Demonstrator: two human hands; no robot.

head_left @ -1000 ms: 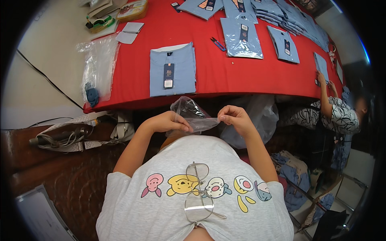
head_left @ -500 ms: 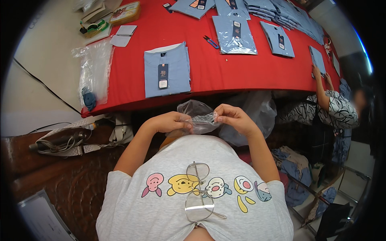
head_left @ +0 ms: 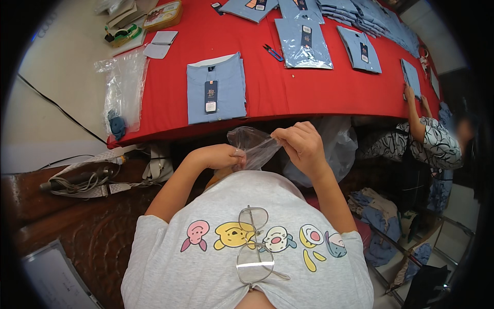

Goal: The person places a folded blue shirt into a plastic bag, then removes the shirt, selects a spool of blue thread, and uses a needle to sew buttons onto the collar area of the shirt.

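Note:
A clear plastic bag (head_left: 254, 147) stretches between my two hands, just in front of the table's near edge. Closed on its left side is my left hand (head_left: 225, 156). My right hand (head_left: 302, 144) pinches the bag's right end, slightly higher than the left. Beyond them a folded light-blue shirt (head_left: 226, 98) with a dark hang tag (head_left: 211, 97) lies on the red tablecloth (head_left: 267, 98). To its left, a stack of clear plastic bags (head_left: 123, 87) hangs partly over the table's edge, with a dark blue bundle (head_left: 117, 127) on it.
Bagged blue shirts (head_left: 304, 44) and blue thread snips (head_left: 272, 52) lie farther back. A green tape dispenser (head_left: 122, 35) and plastic box (head_left: 162, 15) stand at the far left. At right, another person's hands (head_left: 410, 93) hold a folded shirt. A translucent sack (head_left: 329, 149) hangs below the table.
My right hand has risen and drawn its end of the plastic bag up, spreading the bunched plastic wider. My left hand has barely moved.

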